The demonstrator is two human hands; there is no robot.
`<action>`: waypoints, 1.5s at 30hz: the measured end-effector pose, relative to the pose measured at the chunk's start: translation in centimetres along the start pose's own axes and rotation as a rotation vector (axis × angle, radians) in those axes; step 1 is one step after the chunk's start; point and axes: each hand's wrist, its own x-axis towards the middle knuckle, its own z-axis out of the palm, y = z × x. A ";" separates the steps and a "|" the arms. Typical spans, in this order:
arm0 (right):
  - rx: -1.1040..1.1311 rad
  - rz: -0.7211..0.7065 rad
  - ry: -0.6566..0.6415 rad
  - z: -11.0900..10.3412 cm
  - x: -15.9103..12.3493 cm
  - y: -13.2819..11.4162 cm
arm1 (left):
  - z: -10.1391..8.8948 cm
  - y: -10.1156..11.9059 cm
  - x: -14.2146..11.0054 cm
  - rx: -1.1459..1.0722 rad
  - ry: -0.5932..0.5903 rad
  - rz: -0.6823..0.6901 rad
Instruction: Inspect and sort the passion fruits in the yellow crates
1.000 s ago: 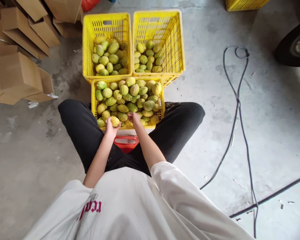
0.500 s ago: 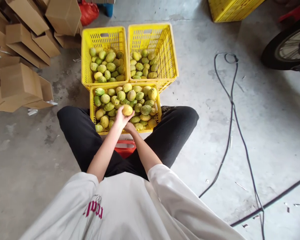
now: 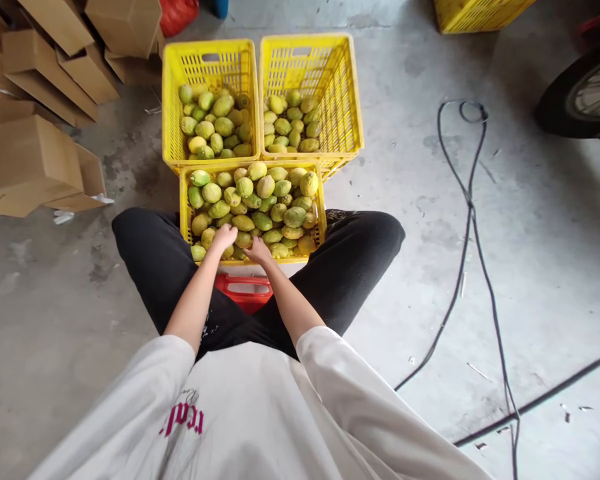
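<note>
I sit with a yellow crate [image 3: 184,200] between my knees, heaped with yellow-green oval fruit [image 3: 265,200]. My left hand [image 3: 223,237] lies on the pile at the near left, fingers curled down round a fruit. Close beside it, my right hand [image 3: 259,251] rests on the fruit by the crate's near rim, its fingers bent into the pile; what they hold is hidden. Behind stand two more yellow crates, the left one [image 3: 210,57] and the right one [image 3: 330,67], each partly filled with the same fruit.
A red plastic object [image 3: 245,293] sits under the near crate between my legs. Cardboard boxes [image 3: 35,153] are heaped at the left. A black cable [image 3: 473,200] runs over the concrete floor at right, near a wheel [image 3: 585,100]. Another yellow crate [image 3: 480,13] stands at top right.
My left hand, which held a yellow fruit up over the crate's middle, has come down and back to the near left of the pile. The right hand stayed near the rim.
</note>
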 end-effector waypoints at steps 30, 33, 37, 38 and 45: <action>0.181 0.022 0.059 0.6 1.4 0.9 | -0.4 -5.8 3.2 1.567 -0.197 0.282; 0.177 0.027 0.076 0.7 1.7 1.2 | -0.4 -5.9 2.9 1.552 -0.196 0.313; 0.169 0.023 0.133 0.5 1.9 1.4 | -0.4 -5.8 2.3 1.505 -0.190 0.326; 0.169 0.014 0.152 0.5 1.9 1.3 | -0.4 -5.6 2.2 1.487 -0.191 0.324; 0.184 -0.139 0.280 0.1 1.8 0.2 | 0.1 -4.6 0.7 1.299 -0.207 0.307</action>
